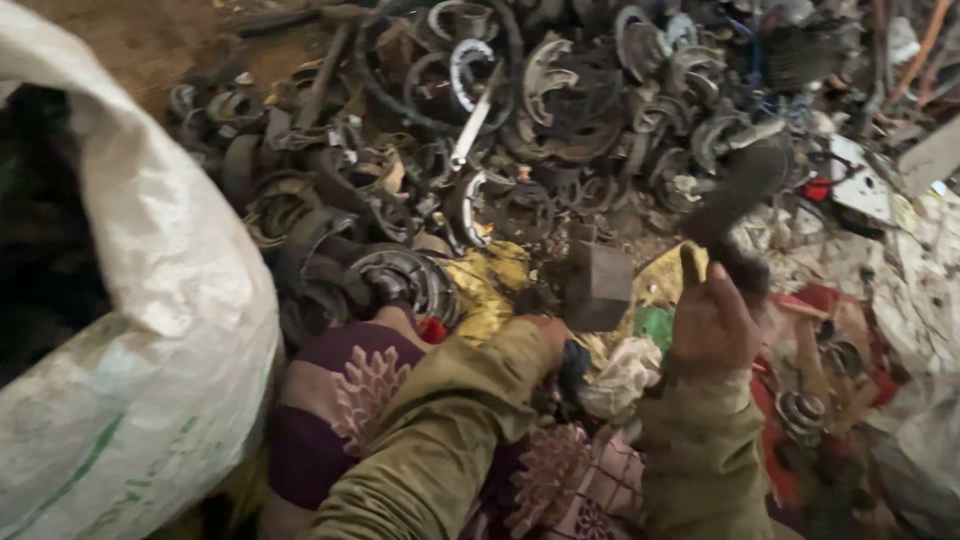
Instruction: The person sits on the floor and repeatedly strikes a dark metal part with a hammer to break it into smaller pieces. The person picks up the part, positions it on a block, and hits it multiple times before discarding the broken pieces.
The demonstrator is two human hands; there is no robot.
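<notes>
Right, left hand (548,335) fingers clamped on hammer (592,285) handle; right hand (712,322) fingers grip dark curved part (735,195), raised above.

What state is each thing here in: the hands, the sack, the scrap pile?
Left hand: gripping a dark block-headed hammer, head raised.
Right hand: lifted, holding a blurred dark curved metal part.
White woven plastic sack: open-mouthed, bulging.
Pile of dark curved metal scrap pieces: heaped loosely on the ground.

Dim, scrap-heaped dirt floor (150,40)
</notes>
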